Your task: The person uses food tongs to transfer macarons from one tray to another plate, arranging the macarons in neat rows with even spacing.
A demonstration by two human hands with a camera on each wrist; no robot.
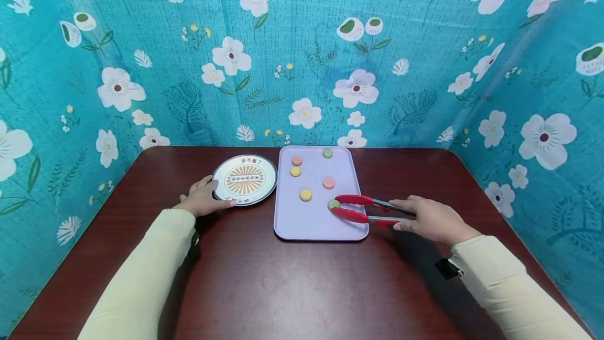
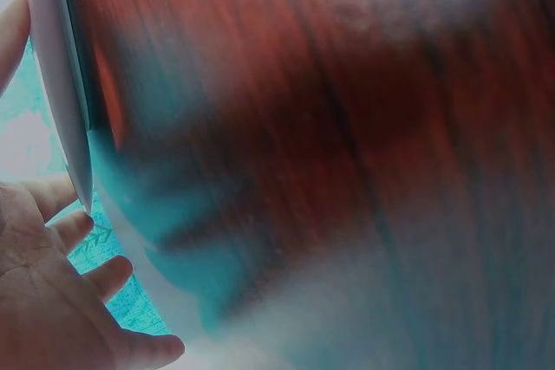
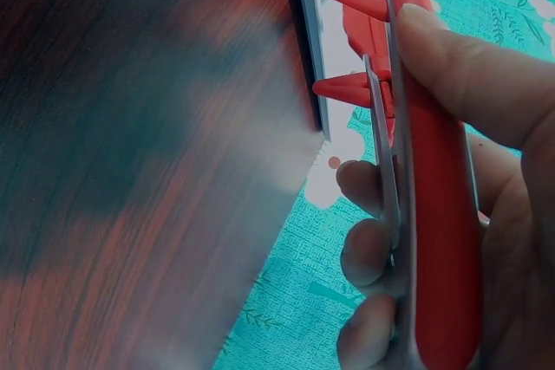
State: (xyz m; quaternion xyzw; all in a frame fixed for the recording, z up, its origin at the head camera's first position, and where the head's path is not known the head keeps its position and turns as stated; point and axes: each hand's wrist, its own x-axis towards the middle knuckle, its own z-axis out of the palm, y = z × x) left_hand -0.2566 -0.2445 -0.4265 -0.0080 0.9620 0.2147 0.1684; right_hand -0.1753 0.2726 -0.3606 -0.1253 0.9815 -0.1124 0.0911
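My right hand [image 1: 436, 219] grips a pair of red-tipped metal tongs [image 1: 354, 215] by the handles. In the head view, the spread red tips lie on either side of a green macaron [image 1: 333, 204] at the right part of a lilac tray [image 1: 292, 224]. The right wrist view shows the thumb along the red handle grip [image 3: 442, 214] and the fingers curled on the other side. At the left rim of a white plate [image 1: 266, 174], my left hand [image 1: 200, 198] rests with its fingers spread and thumb along the near edge. Lettering and a brown sunburst decorate the plate.
Also on the tray are a green macaron [image 1: 327, 153], two pink ones [image 1: 328, 182] and two yellow ones [image 1: 305, 194]. The plate stands just left of the tray on a dark wooden table [image 1: 283, 287]. A blue flowered cloth [image 1: 302, 56] surrounds the table's back and sides.
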